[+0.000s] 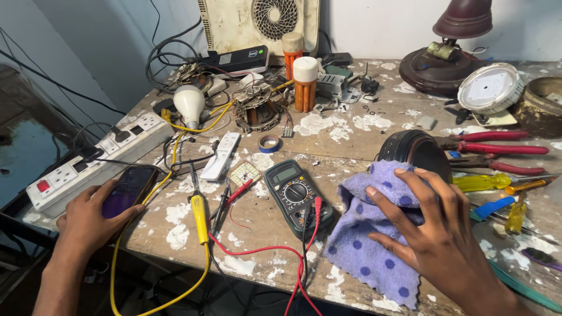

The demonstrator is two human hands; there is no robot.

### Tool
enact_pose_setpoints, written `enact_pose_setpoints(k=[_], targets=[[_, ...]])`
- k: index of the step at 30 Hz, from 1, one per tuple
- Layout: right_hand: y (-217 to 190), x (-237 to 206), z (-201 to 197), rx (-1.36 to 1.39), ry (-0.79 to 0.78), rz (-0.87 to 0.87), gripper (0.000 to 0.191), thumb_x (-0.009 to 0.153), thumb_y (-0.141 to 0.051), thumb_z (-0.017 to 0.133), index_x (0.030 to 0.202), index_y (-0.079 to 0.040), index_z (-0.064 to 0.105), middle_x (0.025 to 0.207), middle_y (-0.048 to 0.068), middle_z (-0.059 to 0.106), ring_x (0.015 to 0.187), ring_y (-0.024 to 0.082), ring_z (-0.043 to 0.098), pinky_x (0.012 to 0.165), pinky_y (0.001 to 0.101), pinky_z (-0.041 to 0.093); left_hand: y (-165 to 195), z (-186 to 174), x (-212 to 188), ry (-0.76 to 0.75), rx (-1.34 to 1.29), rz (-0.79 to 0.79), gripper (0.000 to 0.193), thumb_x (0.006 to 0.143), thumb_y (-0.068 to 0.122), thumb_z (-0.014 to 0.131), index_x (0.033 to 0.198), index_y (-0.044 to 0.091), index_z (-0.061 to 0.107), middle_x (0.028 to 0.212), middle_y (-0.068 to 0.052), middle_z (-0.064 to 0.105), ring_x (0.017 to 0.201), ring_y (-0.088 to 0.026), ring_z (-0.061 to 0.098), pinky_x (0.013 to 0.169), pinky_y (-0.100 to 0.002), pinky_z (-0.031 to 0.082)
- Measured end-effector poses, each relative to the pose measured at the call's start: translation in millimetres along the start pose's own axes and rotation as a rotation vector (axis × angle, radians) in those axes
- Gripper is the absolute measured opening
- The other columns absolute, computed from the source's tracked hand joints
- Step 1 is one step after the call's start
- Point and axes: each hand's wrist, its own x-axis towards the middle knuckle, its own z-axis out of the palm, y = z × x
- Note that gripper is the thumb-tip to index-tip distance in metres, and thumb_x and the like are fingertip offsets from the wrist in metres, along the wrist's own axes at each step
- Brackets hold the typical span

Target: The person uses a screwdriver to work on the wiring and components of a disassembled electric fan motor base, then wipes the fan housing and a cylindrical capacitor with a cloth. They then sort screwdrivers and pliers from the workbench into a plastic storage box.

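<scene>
On the right side of the paint-splattered workbench (351, 146), the right hand (436, 231) lies flat with fingers spread over a purple polka-dot cloth (366, 251), pressing it against a dark round housing (417, 153) that stands on edge just behind it. Nothing is clenched there, just an open palm on fabric. The cloth looks soft and floppy, so it'd bunch up if dragged; the housing looks rigid and probably fairly heavy, and being round and on edge it could roll, so I'd grab it by the rim.

Over at the left edge, the left hand (88, 219) is wrapped around a dark smartphone (127, 190), fingers curled under, thumb along the side. Phones are slick and fragile, so gripping by the long edges seems sensible. It sits just beside a white power strip (93, 158).

Between the hands sit a digital multimeter (297, 192) with red and black leads and a yellow-handled soldering iron (199, 213).
</scene>
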Motion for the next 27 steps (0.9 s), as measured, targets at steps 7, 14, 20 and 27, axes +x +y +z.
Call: enact_pose_setpoints(k=[7, 14, 20, 27], targets=[[2, 1, 5, 0.001, 0.006, -0.015, 0.072, 0.074, -0.050, 0.076, 0.139, -0.025, 0.057, 0.143, 0.014, 0.043, 0.134, 0.036, 0.038, 0.107, 0.0532, 0.035, -6, 13, 5, 0.013, 0.106, 0.020, 0.084, 0.072, 0.075, 0.072, 0.144, 0.034, 0.062, 0.155, -0.017, 0.048, 0.143, -0.039, 0.043, 0.107, -0.064, 0.040], [4, 0, 6, -0.022, 0.017, -0.028, 0.074, 0.075, -0.052, 0.076, 0.141, -0.024, 0.055, 0.143, 0.014, 0.042, 0.135, 0.035, 0.038, 0.109, 0.0531, 0.034, -12, 23, 1, 0.020, 0.122, 0.017, 0.078, 0.075, 0.077, 0.067, 0.140, 0.034, 0.066, 0.157, -0.018, 0.045, 0.145, -0.040, 0.040, 0.109, -0.066, 0.037], [8, 0, 3, 0.013, 0.051, -0.012, 0.078, 0.074, -0.047, 0.079, 0.144, -0.025, 0.053, 0.143, 0.015, 0.040, 0.135, 0.037, 0.037, 0.111, 0.0525, 0.035, 16, 8, -10, 0.258, 0.010, 0.171, 0.085, 0.074, 0.060, 0.079, 0.147, 0.018, 0.062, 0.150, -0.023, 0.050, 0.140, -0.041, 0.044, 0.109, -0.065, 0.035], [19, -2, -9, 0.173, 0.012, 0.128, 0.075, 0.056, -0.019, 0.088, 0.126, -0.015, 0.063, 0.134, 0.014, 0.053, 0.128, 0.038, 0.051, 0.106, 0.0489, 0.047, 175, -8, -64, 0.401, -0.458, 0.702, 0.067, 0.068, 0.016, 0.087, 0.131, 0.010, 0.066, 0.135, -0.014, 0.062, 0.126, -0.036, 0.060, 0.106, -0.047, 0.047]])
